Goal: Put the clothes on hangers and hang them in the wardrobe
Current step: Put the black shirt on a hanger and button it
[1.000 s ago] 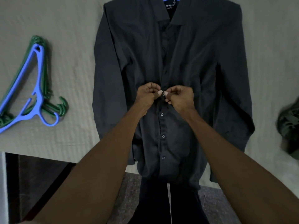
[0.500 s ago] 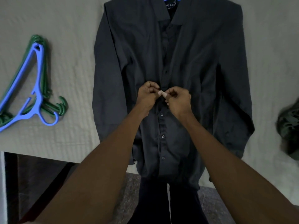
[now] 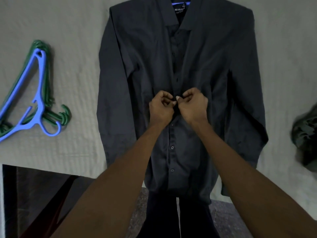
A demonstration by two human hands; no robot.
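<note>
Pinching the shirt (image 3: 140, 79) placket between left hand (image 3: 161, 107) and right hand (image 3: 193, 105), both need edges aligned before pushing the button through.

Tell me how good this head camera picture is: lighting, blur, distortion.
Head view: dim, flat light, so the dark shirt shows little fold detail; no glare. Both hands, left hand and right hand, look fairly sharp pinching the placket. The camouflage cloth at the right edge is smeared. Wide-angle stretch enlarges the forearms at the bottom. The blue hanger stays clear.
</note>
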